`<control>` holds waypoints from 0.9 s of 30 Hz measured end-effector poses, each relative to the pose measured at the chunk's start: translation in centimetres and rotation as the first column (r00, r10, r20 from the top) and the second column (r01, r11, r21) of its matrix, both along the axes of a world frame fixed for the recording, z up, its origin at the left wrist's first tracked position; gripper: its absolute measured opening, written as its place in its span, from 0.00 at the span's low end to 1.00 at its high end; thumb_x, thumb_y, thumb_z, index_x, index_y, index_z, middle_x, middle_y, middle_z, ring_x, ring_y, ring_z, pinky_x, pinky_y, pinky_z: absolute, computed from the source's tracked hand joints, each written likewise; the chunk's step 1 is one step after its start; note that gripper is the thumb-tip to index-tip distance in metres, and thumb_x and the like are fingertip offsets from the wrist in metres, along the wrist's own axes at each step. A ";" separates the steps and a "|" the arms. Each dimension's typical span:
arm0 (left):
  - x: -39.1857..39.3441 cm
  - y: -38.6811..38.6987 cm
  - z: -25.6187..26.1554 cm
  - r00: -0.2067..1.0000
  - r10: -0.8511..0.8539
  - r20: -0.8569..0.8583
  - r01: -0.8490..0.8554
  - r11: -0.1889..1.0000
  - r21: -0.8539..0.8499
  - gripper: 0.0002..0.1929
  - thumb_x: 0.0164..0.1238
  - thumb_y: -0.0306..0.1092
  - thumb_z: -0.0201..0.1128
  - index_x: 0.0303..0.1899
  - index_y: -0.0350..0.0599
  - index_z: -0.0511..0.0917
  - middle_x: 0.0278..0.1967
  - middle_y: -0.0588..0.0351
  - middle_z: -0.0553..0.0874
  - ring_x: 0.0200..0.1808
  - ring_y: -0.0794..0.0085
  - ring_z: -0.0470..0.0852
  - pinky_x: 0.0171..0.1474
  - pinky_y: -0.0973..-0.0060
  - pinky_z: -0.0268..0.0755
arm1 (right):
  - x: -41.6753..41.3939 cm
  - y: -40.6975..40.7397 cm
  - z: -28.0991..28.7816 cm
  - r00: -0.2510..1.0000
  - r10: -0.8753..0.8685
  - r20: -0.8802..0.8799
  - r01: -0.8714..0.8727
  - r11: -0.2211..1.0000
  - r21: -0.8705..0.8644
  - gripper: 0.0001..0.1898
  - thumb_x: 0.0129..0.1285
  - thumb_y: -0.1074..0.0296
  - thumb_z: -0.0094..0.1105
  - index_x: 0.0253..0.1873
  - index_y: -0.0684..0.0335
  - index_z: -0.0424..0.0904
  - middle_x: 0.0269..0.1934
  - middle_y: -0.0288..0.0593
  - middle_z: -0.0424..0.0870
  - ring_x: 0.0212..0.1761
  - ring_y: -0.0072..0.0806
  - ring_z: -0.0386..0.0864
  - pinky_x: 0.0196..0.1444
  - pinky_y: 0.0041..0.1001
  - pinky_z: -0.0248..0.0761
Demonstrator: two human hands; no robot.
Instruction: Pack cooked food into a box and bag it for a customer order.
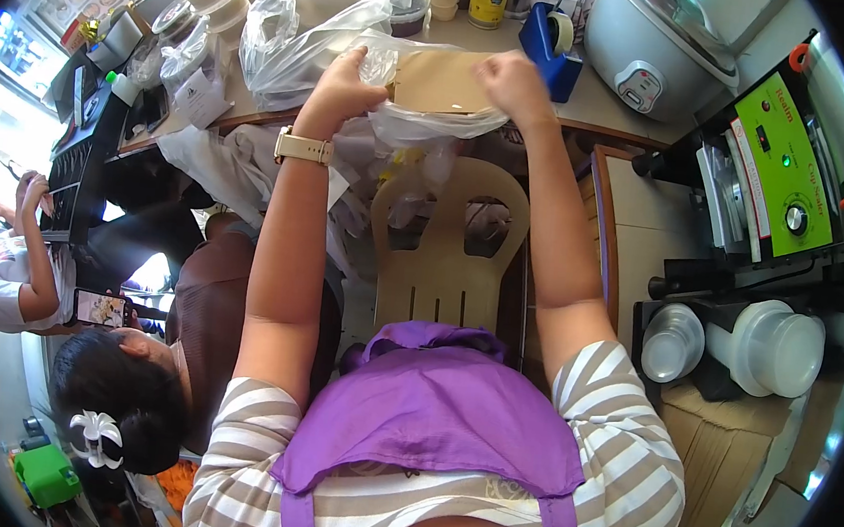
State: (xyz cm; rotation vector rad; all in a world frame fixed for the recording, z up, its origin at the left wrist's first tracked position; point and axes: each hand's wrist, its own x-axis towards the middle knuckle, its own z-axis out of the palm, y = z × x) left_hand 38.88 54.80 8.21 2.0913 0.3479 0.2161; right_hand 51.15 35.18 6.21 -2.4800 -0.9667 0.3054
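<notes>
A brown paper bag or flat carton sits within a translucent plastic bag at the front edge of the counter. My left hand, with a beige-strapped watch at the wrist, grips the bag's left side, thumb pointing inward. At the opposite side, my right hand is curled in a fist on the bag's rim. Its fingertips are hidden. Left of my left hand stands a white plastic carrier bag around a large round container. A blue tape dispenser stands just beyond my right hand.
A beige plastic chair stands below the counter. To the right are a rice cooker, a green cup sealer and stacked plastic cups. A person in brown sits close at left; another person in white is beyond.
</notes>
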 end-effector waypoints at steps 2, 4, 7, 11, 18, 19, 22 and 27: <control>0.3 0.6 -0.2 1.000 0.029 0.001 -0.029 0.999 0.038 0.34 0.42 0.28 0.59 0.57 0.28 0.59 0.45 0.42 0.76 0.35 0.70 0.78 0.38 0.78 0.71 | 1.7 -0.5 -1.9 0.626 -0.705 0.333 0.622 0.709 0.331 0.19 0.48 0.58 0.59 0.37 0.70 0.77 0.37 0.54 0.79 0.41 0.38 0.78 0.44 0.31 0.69; 2.8 1.8 -1.8 0.985 -0.017 0.171 -0.073 0.859 0.507 0.30 0.45 0.31 0.58 0.55 0.30 0.64 0.49 0.40 0.74 0.47 0.61 0.76 0.51 0.73 0.66 | 7.5 -3.3 -7.5 0.783 -0.615 0.094 0.583 0.778 0.235 0.20 0.48 0.56 0.59 0.36 0.71 0.77 0.37 0.55 0.79 0.41 0.40 0.78 0.44 0.32 0.69; 4.9 1.9 -1.6 0.970 -0.004 0.243 -0.114 0.875 0.470 0.27 0.46 0.33 0.56 0.52 0.32 0.67 0.50 0.39 0.72 0.55 0.56 0.69 0.59 0.70 0.57 | 12.4 -3.1 -7.8 0.802 -0.577 -0.153 0.597 0.780 0.188 0.19 0.49 0.56 0.56 0.36 0.70 0.77 0.37 0.56 0.79 0.41 0.43 0.78 0.44 0.34 0.69; 9.0 3.2 0.5 0.867 -0.009 0.499 -0.256 0.850 0.460 0.24 0.48 0.28 0.54 0.51 0.33 0.69 0.48 0.42 0.75 0.48 0.61 0.76 0.50 0.74 0.66 | 17.9 -1.2 -2.3 0.741 -0.622 -0.252 0.636 0.531 0.560 0.14 0.52 0.63 0.50 0.35 0.69 0.77 0.31 0.52 0.80 0.32 0.40 0.80 0.38 0.36 0.72; 11.5 5.0 10.8 0.731 -0.034 0.682 0.065 0.998 -0.020 0.17 0.45 0.20 0.53 0.42 0.32 0.71 0.36 0.52 0.77 0.31 0.76 0.76 0.31 0.82 0.69 | 23.0 -1.1 14.7 0.863 0.153 -0.481 0.448 0.207 0.870 0.11 0.59 0.63 0.45 0.28 0.63 0.73 0.21 0.46 0.77 0.21 0.34 0.75 0.24 0.31 0.69; 9.2 7.9 12.3 0.711 -0.080 0.698 0.102 0.995 0.010 0.18 0.36 0.19 0.57 0.37 0.30 0.72 0.31 0.54 0.76 0.29 0.76 0.73 0.27 0.82 0.67 | 16.3 2.8 16.0 0.949 0.071 -0.308 0.267 0.343 0.901 0.10 0.58 0.60 0.52 0.27 0.59 0.71 0.20 0.36 0.75 0.19 0.25 0.74 0.23 0.24 0.69; 7.3 6.4 11.8 0.567 -0.563 0.601 -0.081 0.688 0.721 0.05 0.52 0.25 0.58 0.33 0.39 0.77 0.28 0.58 0.74 0.30 0.79 0.74 0.37 0.84 0.69 | 16.8 -1.0 16.8 0.923 0.070 -0.378 0.273 0.572 0.773 0.07 0.52 0.65 0.58 0.26 0.58 0.70 0.17 0.30 0.67 0.17 0.17 0.67 0.21 0.18 0.65; 5.5 4.1 13.7 0.983 -0.108 0.150 0.173 0.819 -0.547 0.10 0.45 0.21 0.66 0.32 0.40 0.76 0.25 0.60 0.78 0.25 0.80 0.76 0.27 0.87 0.71 | 13.4 -3.5 16.4 0.826 0.327 -0.460 0.335 0.371 0.866 0.03 0.56 0.69 0.56 0.34 0.59 0.74 0.17 0.27 0.64 0.17 0.15 0.63 0.24 0.18 0.61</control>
